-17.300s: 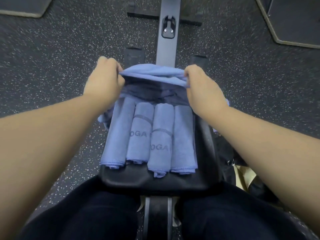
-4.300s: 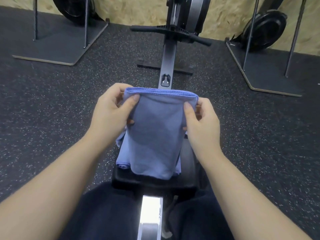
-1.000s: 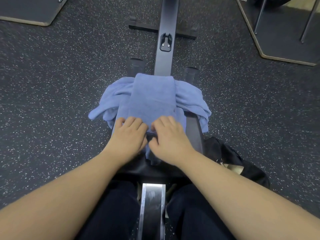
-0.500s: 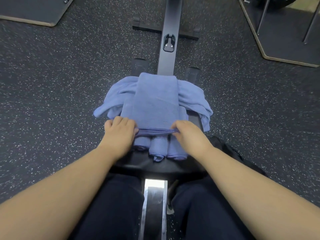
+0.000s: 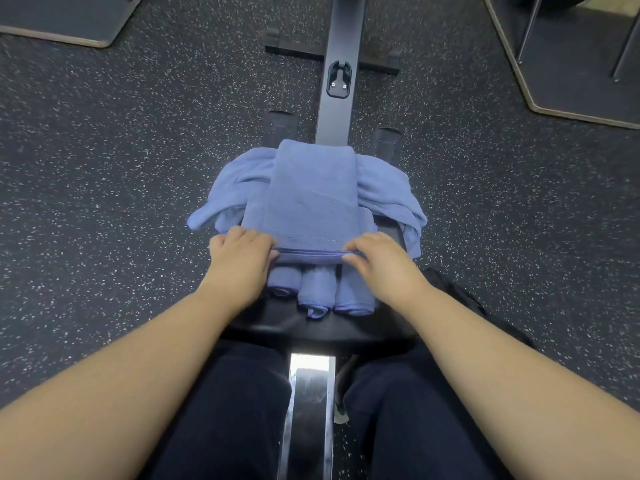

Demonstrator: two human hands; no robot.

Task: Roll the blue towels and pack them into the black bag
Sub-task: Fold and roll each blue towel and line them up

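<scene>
Your left hand (image 5: 239, 265) and right hand (image 5: 384, 263) each pinch one near corner of the folded blue towel (image 5: 313, 195), fingers curled over its hem, which is turned up into the first thin lip of a roll. This towel lies flat and lengthwise on the black seat (image 5: 311, 327) of the rowing machine, its far end reaching the rail (image 5: 334, 109). It rests on top of three rolled towels (image 5: 315, 294), whose near ends show side by side just below your knuckles, and over a loose heap of unrolled towels (image 5: 388, 188) that spills off both sides of the seat. The black bag (image 5: 450, 292) sits on the floor to your right, mostly hidden behind your right forearm; whether it is open cannot be told. Expect the cloth to be light, soft and limp, with no stiffness of its own: it will sag wherever unsupported and the roll will slacken if released. Hold at the two outer corners of the hem, as here, so the lip stays straight across its width. The uneven bed of rolls beneath is likely to skew the roll, and the rolls may shift under pressure.
</scene>
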